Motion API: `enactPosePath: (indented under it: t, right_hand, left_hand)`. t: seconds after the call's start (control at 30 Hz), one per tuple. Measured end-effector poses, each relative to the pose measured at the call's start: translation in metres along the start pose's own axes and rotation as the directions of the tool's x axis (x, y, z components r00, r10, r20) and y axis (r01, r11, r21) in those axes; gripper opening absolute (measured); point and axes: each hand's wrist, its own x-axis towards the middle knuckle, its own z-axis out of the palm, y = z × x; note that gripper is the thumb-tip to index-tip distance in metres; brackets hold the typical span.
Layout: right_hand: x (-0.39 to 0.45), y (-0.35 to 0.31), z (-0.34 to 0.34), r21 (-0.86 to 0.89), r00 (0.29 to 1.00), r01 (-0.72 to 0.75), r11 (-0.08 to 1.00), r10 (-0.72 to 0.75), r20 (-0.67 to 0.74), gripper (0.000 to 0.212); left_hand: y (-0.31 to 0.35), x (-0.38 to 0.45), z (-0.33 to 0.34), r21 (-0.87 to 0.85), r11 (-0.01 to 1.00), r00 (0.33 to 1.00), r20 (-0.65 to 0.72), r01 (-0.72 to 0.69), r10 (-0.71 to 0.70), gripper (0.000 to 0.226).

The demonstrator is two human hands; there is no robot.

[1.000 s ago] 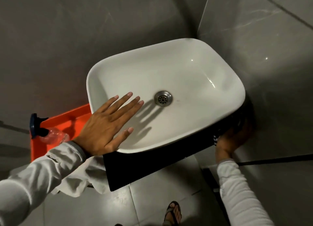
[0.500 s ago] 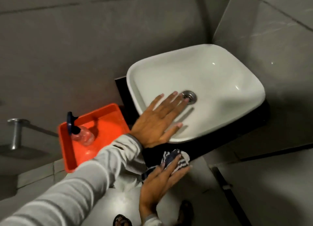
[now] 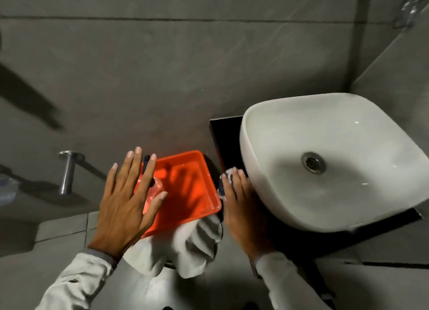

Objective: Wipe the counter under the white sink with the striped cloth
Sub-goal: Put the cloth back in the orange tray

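Head view: the right hand (image 3: 240, 201) presses the striped cloth (image 3: 224, 182) flat on the black surface (image 3: 228, 142) beside the white sink (image 3: 329, 161), its grip clamped on the cloth. The left hand (image 3: 126, 198) hovers with fingers spread, empty, above one orange tub (image 3: 197, 186). Best to keep the palm flat and sweep along the basin's edge. One sink, one cloth.

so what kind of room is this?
Most likely a bathroom: a white sink with a metal drain sits on a dark counter, grey tiled walls all round.
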Motion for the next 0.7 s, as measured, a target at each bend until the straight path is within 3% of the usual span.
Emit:
enactPosePath:
  t: [0.1, 0.23, 0.33, 0.43, 0.53, 0.57, 0.63, 0.7]
  right_hand:
    - [0.071, -0.009, 0.005, 0.082, 0.998, -0.032, 0.996, 0.037, -0.051, 0.052]
    - [0.145, -0.011, 0.003, 0.106, 0.992, -0.117, 0.987, 0.110, 0.069, 0.067]
    - [0.171, 0.014, -0.019, 0.168, 0.987, -0.159, 0.973, 0.163, -0.008, 0.068]
    - [0.144, 0.020, -0.015, 0.368, 0.986, -0.088, 0.926, 0.134, -0.102, 0.064]
    - [0.094, -0.016, 0.031, 0.384, 0.992, 0.032, 0.923, 0.018, -0.125, 0.058]
    - [0.078, -0.077, 0.036, 0.474, 0.991, 0.085, 0.876, -0.026, -0.129, 0.057]
    - [0.057, -0.103, 0.063, 0.494, 1.000, -0.010, 0.869, 0.007, 0.007, 0.058]
    - [0.056, -0.104, 0.085, 0.384, 0.994, -0.085, 0.919, 0.052, 0.096, 0.056]
  left_hand:
    - [-0.017, -0.014, 0.011, -0.006, 1.000, 1.000, -0.029, 0.000, 0.000, 0.073]
    - [-0.034, -0.025, 0.020, -0.044, 0.999, 0.999, -0.048, 0.009, -0.011, 0.073]
    - [-0.024, -0.010, 0.021, -0.083, 0.997, 0.998, -0.070, -0.003, -0.003, 0.073]
    - [-0.013, -0.009, 0.025, -0.125, 0.992, 0.996, -0.092, -0.003, -0.009, 0.073]
    - [-0.016, -0.021, 0.025, -0.119, 0.993, 0.998, -0.058, 0.011, -0.018, 0.070]
    - [-0.045, -0.056, -0.005, -0.062, 0.996, 0.991, -0.108, 0.068, -0.075, 0.069]
    - [-0.052, -0.068, -0.013, -0.087, 0.990, 0.988, -0.099, 0.111, -0.120, 0.068]
    - [-0.048, -0.073, -0.010, -0.062, 0.992, 0.989, -0.097, 0.106, -0.112, 0.067]
